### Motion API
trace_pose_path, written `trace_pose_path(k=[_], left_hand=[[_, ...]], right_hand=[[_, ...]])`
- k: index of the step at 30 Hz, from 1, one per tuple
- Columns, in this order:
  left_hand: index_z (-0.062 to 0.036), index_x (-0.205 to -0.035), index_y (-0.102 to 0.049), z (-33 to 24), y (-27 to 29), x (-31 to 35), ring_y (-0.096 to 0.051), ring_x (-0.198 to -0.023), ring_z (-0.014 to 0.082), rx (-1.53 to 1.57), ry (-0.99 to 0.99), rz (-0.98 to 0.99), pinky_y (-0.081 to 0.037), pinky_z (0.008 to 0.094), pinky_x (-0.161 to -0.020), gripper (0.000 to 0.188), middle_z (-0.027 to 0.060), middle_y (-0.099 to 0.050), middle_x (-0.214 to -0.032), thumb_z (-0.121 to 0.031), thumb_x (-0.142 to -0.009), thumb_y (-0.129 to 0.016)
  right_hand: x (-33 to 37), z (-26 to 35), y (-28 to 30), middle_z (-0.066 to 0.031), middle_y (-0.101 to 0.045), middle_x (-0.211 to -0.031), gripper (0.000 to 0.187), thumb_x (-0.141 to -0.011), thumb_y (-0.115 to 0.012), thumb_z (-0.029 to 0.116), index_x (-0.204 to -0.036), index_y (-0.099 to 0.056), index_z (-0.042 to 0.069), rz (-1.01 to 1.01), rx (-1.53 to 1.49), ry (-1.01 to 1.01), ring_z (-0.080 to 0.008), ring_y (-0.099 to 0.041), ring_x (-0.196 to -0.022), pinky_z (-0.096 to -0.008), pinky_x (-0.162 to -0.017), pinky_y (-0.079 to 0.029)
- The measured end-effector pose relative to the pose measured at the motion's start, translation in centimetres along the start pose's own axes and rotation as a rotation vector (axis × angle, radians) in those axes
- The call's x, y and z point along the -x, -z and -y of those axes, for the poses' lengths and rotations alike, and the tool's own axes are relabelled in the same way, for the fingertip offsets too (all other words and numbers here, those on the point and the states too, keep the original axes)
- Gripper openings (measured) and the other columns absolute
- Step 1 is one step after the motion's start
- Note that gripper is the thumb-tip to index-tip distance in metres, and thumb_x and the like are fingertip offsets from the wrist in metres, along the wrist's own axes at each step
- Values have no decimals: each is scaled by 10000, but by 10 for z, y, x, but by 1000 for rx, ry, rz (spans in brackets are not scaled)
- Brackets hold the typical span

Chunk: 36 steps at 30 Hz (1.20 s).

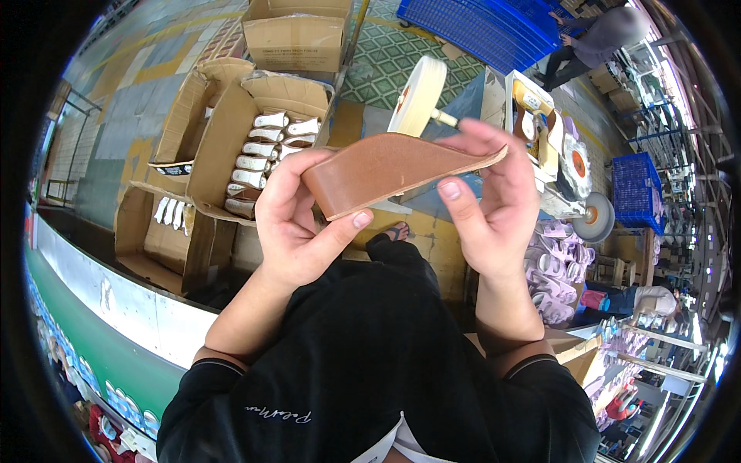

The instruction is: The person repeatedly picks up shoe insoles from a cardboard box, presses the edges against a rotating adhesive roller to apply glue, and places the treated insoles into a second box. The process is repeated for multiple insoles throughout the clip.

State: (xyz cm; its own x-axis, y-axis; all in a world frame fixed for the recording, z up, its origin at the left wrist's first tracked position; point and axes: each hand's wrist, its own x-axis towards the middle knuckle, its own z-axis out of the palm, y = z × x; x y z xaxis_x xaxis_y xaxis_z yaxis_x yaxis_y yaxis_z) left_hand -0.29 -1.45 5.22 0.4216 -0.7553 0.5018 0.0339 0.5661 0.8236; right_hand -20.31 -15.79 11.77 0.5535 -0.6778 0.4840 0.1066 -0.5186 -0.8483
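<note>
So the brown wedge-shaped piece (386, 174) was held up in front of the black shirt (378, 339), with a pale wheel (423, 92) seen beyond it. Its thick end was pinched between left hand (289, 231) thumb and fingers; the right hand (502, 204) was spread round the thin tip, contact couldn't be told. Apparently it was being checked over, tbh. Next, the tip probably needed to be steadied so the piece could be turned.

Brown wedge-shaped piece (378, 176) between left hand (289, 228) and right hand (502, 212), near cream wheel (421, 86)
</note>
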Motion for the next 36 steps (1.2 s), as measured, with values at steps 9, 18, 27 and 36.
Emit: trace_pose_path(k=[9,18,27,36], left_hand=[[28,-1208,-725,2,6,-17,-788,-1085,397,-477,-367,98,-592,485,-989,454,214,-812,-1152,-68,-824,-947],[20,-1202,-716,3,7,-15,-778,-1121,406,-545,-423,123,-592,503,-999,434,209,-808,-1175,-57,-840,-943],[19,-1249,-695,6,3,-9,-771,-1144,420,-571,-362,108,-593,524,-1032,469,200,-810,-1214,-44,-857,-944],[26,-1266,-684,12,5,5,-732,-1222,424,-548,-244,98,-566,537,-1097,463,215,-771,-1236,-63,-880,-924]], right_hand=[[-7,11,3,-141,-707,-1449,713,-843,-886,35,-1511,-635,14,118,262,78,-276,-666,-1349,-419,-1171,-488],[1,-1,-6,-134,-714,-1383,629,-867,-883,-4,-1459,-672,-4,120,198,-9,-253,-673,-1313,-396,-1160,-492],[1,-6,-6,-94,-728,-1273,508,-887,-913,30,-1365,-739,33,99,213,20,-218,-702,-1215,-371,-1080,-548],[3,-8,-7,-126,-710,-1239,498,-856,-892,42,-1328,-735,54,102,168,16,-277,-708,-1130,-416,-1007,-585]])
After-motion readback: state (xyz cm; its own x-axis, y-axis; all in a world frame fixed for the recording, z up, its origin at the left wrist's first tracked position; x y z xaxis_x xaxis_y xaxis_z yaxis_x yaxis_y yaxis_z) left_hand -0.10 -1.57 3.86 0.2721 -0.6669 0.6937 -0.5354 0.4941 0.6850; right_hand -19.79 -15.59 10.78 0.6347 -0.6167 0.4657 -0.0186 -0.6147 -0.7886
